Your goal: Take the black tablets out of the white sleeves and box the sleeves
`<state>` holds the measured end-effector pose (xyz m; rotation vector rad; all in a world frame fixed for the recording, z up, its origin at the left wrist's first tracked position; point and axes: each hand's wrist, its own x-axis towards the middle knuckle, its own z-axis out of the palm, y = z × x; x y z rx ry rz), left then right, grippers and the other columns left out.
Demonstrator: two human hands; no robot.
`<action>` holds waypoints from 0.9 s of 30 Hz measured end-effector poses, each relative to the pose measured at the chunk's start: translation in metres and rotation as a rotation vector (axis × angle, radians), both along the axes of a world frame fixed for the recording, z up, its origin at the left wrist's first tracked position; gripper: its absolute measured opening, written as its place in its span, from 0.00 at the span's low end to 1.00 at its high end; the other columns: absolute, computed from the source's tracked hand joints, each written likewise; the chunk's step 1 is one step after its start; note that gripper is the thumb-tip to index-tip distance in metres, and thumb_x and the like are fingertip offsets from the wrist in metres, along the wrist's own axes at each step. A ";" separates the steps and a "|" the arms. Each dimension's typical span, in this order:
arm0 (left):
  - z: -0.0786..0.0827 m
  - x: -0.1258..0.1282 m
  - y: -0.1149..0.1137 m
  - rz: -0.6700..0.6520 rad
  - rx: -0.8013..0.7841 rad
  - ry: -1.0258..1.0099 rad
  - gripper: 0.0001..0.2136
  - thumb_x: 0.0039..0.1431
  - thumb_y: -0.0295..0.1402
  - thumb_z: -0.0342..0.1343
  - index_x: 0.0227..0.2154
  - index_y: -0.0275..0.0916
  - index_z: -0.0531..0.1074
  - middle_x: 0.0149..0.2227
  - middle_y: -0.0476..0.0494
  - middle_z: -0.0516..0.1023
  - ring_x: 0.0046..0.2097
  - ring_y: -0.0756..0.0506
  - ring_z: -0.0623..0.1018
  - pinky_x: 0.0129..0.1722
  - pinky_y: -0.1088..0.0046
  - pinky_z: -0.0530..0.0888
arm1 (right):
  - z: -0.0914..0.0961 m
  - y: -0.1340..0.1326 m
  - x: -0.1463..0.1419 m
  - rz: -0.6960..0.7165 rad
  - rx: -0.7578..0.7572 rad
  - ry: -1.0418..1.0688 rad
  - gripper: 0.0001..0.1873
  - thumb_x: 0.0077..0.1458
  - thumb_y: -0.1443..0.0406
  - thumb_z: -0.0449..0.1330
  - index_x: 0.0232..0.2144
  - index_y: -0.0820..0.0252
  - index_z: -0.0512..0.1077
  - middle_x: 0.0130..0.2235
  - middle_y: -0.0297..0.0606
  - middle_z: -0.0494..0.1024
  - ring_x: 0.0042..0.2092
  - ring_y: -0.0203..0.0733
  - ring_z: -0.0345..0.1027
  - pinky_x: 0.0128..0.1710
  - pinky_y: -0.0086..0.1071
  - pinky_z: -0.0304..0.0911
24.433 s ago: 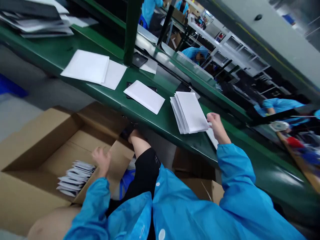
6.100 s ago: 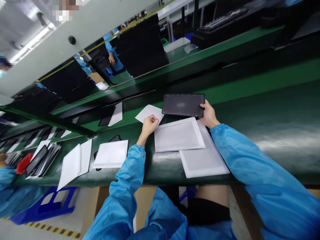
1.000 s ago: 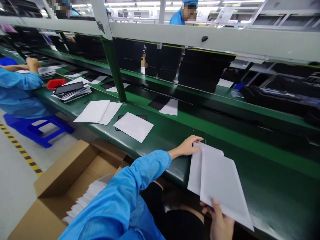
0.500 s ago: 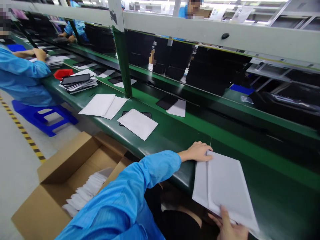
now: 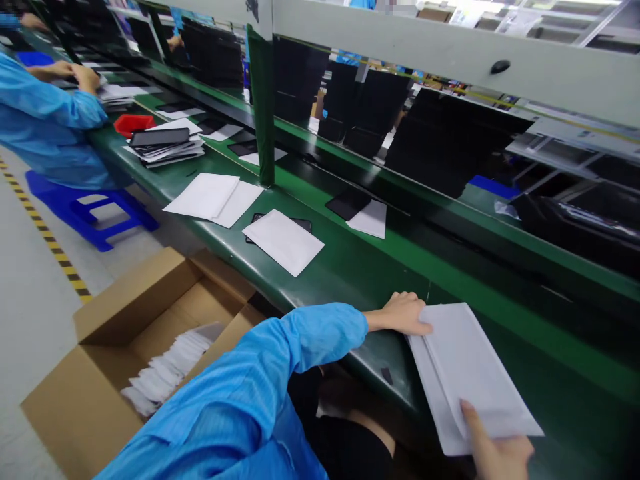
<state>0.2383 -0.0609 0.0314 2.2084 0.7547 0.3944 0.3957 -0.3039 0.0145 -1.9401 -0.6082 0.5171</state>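
Two white padded bags (image 5: 473, 373) lie stacked on the green belt (image 5: 360, 273) in front of me, the upper one slightly offset. My left hand (image 5: 403, 313) rests at their far left corner, fingers curled against the edge. My right hand (image 5: 495, 450) is at the near edge, a finger pressed flat on top of the upper bag. Whether something is inside the bags is hidden.
To the left on the belt lie another white bag (image 5: 284, 241) over a dark tablet, a pair of white bags (image 5: 213, 198), and a stack with a tablet (image 5: 165, 143). A cardboard box (image 5: 120, 360) with bags stands on the floor. A co-worker's sleeve (image 5: 45, 113) is far left.
The bags have shifted right and settled flatter on the belt. My left hand followed their corner; my right hand now presses on top. The view tilted slightly.
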 end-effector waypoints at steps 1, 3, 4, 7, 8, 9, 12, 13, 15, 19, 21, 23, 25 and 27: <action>0.000 0.000 0.002 0.007 -0.025 -0.012 0.20 0.61 0.47 0.61 0.45 0.33 0.76 0.52 0.26 0.78 0.57 0.27 0.77 0.59 0.48 0.74 | 0.004 0.007 0.001 -0.067 0.003 0.037 0.35 0.33 0.52 0.76 0.46 0.44 0.74 0.64 0.53 0.77 0.69 0.77 0.62 0.65 0.66 0.68; -0.001 -0.001 0.006 0.033 -0.102 -0.049 0.22 0.62 0.46 0.61 0.49 0.33 0.75 0.53 0.28 0.76 0.59 0.29 0.77 0.60 0.50 0.75 | 0.010 0.019 0.001 -0.201 0.006 0.084 0.35 0.31 0.50 0.77 0.44 0.46 0.74 0.63 0.55 0.78 0.67 0.77 0.68 0.60 0.64 0.73; -0.001 -0.001 0.008 0.051 -0.148 -0.076 0.22 0.61 0.45 0.62 0.51 0.33 0.75 0.53 0.30 0.76 0.59 0.31 0.77 0.60 0.52 0.76 | 0.012 0.024 0.000 -0.203 0.022 0.109 0.35 0.31 0.50 0.78 0.44 0.47 0.74 0.63 0.55 0.79 0.66 0.77 0.69 0.60 0.63 0.74; -0.005 -0.001 0.013 0.143 -0.263 -0.196 0.22 0.59 0.37 0.62 0.55 0.34 0.74 0.54 0.35 0.74 0.59 0.36 0.77 0.62 0.59 0.76 | 0.012 0.041 -0.007 -0.111 0.102 0.114 0.34 0.35 0.50 0.77 0.46 0.50 0.77 0.60 0.51 0.82 0.68 0.73 0.69 0.63 0.61 0.71; -0.007 -0.001 0.015 0.198 -0.287 -0.246 0.23 0.58 0.35 0.61 0.56 0.35 0.74 0.54 0.36 0.74 0.59 0.37 0.77 0.63 0.61 0.76 | 0.010 0.048 -0.010 -0.083 0.138 0.098 0.34 0.37 0.50 0.76 0.48 0.52 0.77 0.59 0.50 0.82 0.68 0.72 0.68 0.65 0.63 0.69; -0.008 -0.002 0.018 0.262 -0.302 -0.297 0.23 0.58 0.34 0.61 0.57 0.36 0.74 0.55 0.37 0.73 0.58 0.38 0.78 0.64 0.62 0.75 | 0.007 0.057 -0.012 -0.068 0.179 0.078 0.36 0.38 0.50 0.76 0.50 0.54 0.77 0.58 0.50 0.82 0.69 0.72 0.67 0.66 0.65 0.67; -0.008 -0.010 0.032 0.437 -0.298 -0.448 0.23 0.55 0.30 0.60 0.56 0.40 0.75 0.57 0.39 0.73 0.57 0.39 0.78 0.65 0.61 0.74 | -0.007 0.092 -0.019 -0.069 0.326 0.003 0.44 0.38 0.47 0.77 0.55 0.59 0.73 0.59 0.52 0.80 0.68 0.70 0.68 0.68 0.69 0.63; -0.007 -0.014 0.038 0.473 -0.282 -0.499 0.22 0.54 0.29 0.60 0.54 0.41 0.75 0.57 0.39 0.74 0.57 0.39 0.78 0.66 0.60 0.73 | -0.011 0.106 -0.020 -0.078 0.375 -0.025 0.47 0.37 0.45 0.78 0.55 0.60 0.72 0.59 0.52 0.79 0.66 0.70 0.70 0.68 0.69 0.63; -0.005 -0.024 0.051 0.529 -0.259 -0.610 0.21 0.52 0.25 0.60 0.50 0.41 0.75 0.54 0.39 0.76 0.58 0.38 0.77 0.66 0.60 0.72 | -0.017 0.134 -0.017 -0.048 0.430 -0.078 0.51 0.33 0.40 0.77 0.54 0.60 0.69 0.55 0.50 0.79 0.61 0.66 0.73 0.65 0.68 0.67; -0.001 -0.039 0.071 0.649 -0.313 -0.771 0.21 0.50 0.21 0.57 0.49 0.40 0.71 0.52 0.40 0.77 0.57 0.40 0.77 0.63 0.59 0.73 | -0.013 0.180 -0.007 0.012 0.428 -0.234 0.53 0.32 0.34 0.73 0.53 0.58 0.66 0.57 0.49 0.72 0.61 0.61 0.71 0.67 0.59 0.63; -0.001 -0.041 0.073 0.675 -0.313 -0.812 0.24 0.49 0.20 0.56 0.51 0.40 0.70 0.54 0.39 0.76 0.58 0.40 0.77 0.63 0.59 0.73 | -0.006 0.190 -0.008 0.032 0.446 -0.311 0.53 0.37 0.33 0.70 0.55 0.60 0.65 0.58 0.52 0.70 0.62 0.62 0.69 0.68 0.58 0.62; -0.002 -0.041 0.073 0.667 -0.257 -0.836 0.25 0.49 0.20 0.55 0.52 0.41 0.70 0.55 0.40 0.75 0.60 0.40 0.76 0.64 0.59 0.72 | -0.001 0.192 -0.012 0.039 0.490 -0.324 0.53 0.42 0.34 0.67 0.59 0.61 0.62 0.58 0.54 0.70 0.62 0.62 0.69 0.67 0.58 0.62; -0.005 -0.040 0.071 0.632 -0.192 -0.831 0.25 0.49 0.20 0.55 0.52 0.41 0.70 0.55 0.40 0.75 0.59 0.40 0.75 0.65 0.60 0.72 | 0.000 0.188 -0.018 0.028 0.529 -0.294 0.55 0.42 0.34 0.67 0.61 0.61 0.60 0.57 0.54 0.71 0.61 0.62 0.70 0.65 0.57 0.64; -0.010 -0.039 0.070 0.567 -0.179 -0.785 0.24 0.49 0.21 0.56 0.52 0.40 0.71 0.51 0.41 0.76 0.56 0.40 0.77 0.63 0.59 0.74 | -0.001 0.181 -0.020 0.010 0.570 -0.255 0.56 0.39 0.35 0.69 0.61 0.62 0.61 0.56 0.54 0.71 0.61 0.62 0.70 0.65 0.57 0.64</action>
